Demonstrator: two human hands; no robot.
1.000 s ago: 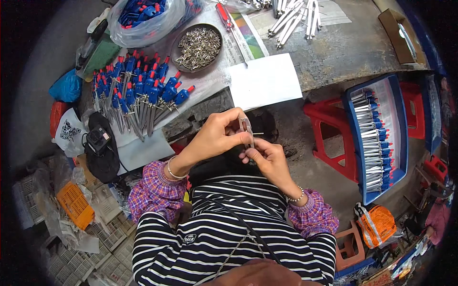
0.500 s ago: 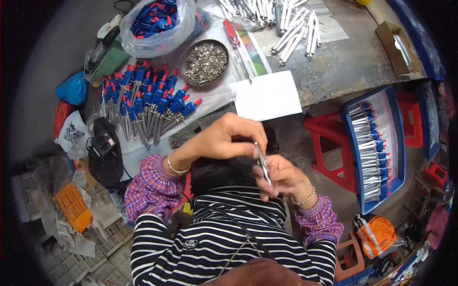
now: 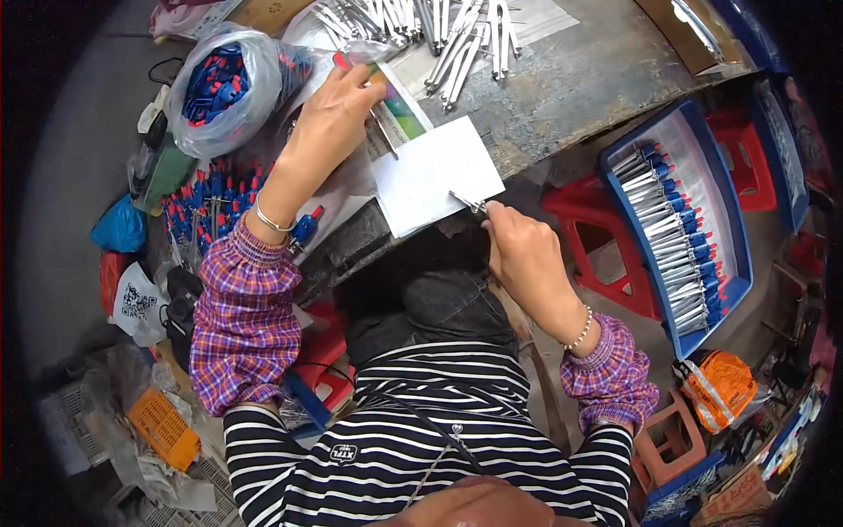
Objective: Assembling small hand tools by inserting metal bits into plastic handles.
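The grey workbench [image 3: 580, 88] fills the top of the view, and everything hangs off it. At the workbench's right end sits the long blue tray [image 3: 738, 220], stacked with metal tools capped blue and red. On the workbench's left end, a clear plastic bag [image 3: 219, 88] bulges with blue and red caps, and below it a heap of capped tools [image 3: 211, 211] lies spread out. At the workbench's near edge, a white sheet of paper [image 3: 435, 171] overhangs the front. The left hand [image 3: 329, 123] is up over the workbench just left of that sheet, fingers pinched narrow around a thin metal piece [image 3: 385, 136] that points down toward the paper. The right hand [image 3: 518, 250] sits just off the workbench's front edge, closed on a small metal tool [image 3: 470, 204] whose tip touches the paper's lower corner.
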